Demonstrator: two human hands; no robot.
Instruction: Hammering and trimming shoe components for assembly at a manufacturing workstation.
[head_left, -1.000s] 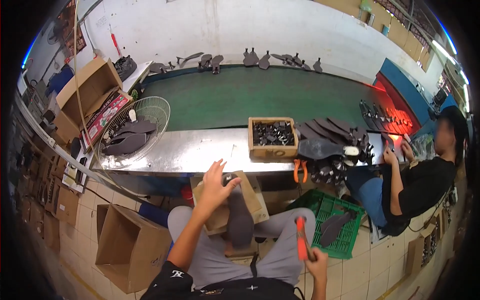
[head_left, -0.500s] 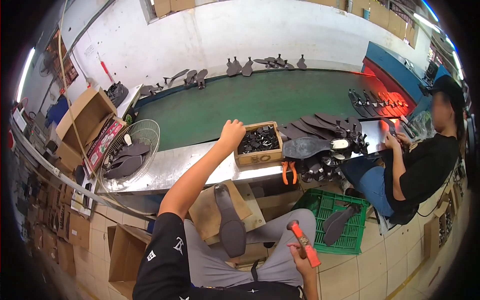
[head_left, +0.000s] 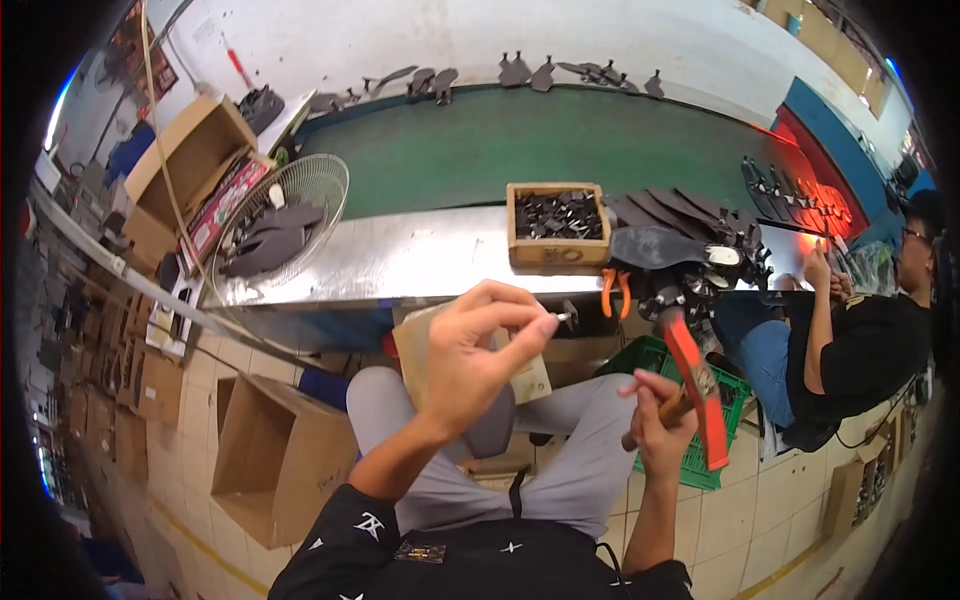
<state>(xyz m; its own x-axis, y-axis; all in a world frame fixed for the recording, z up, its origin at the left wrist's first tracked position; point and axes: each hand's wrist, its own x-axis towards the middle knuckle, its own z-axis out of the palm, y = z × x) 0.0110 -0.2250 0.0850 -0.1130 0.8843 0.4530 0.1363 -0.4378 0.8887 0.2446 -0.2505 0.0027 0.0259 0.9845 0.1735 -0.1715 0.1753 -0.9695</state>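
My left hand (head_left: 478, 350) is raised over my lap. Its thumb and forefinger pinch a small dark heel tip (head_left: 568, 316) with a pale metal pin. Behind and below that hand, a dark shoe sole (head_left: 492, 428) is partly hidden. It lies by a tan board (head_left: 410, 345) between my knees. My right hand (head_left: 662, 425) grips the wooden handle of a hammer (head_left: 698, 385) with a red-orange head, held up above my right knee. On the metal ledge ahead, a wooden box (head_left: 560, 254) holds many small dark heel tips.
Orange-handled pliers (head_left: 615, 293) hang at the ledge edge. Dark soles with heels (head_left: 660, 247) are heaped right of the box. A wire basket (head_left: 340, 190) of soles stands left. Beyond runs a green conveyor belt (head_left: 450, 150). A green crate (head_left: 700, 470) and a seated co-worker (head_left: 850, 340) are at right.
My left hand has come back from the wooden box toward my lap, now with a heel tip between its fingers. My right hand has lifted the hammer. The view has shifted.
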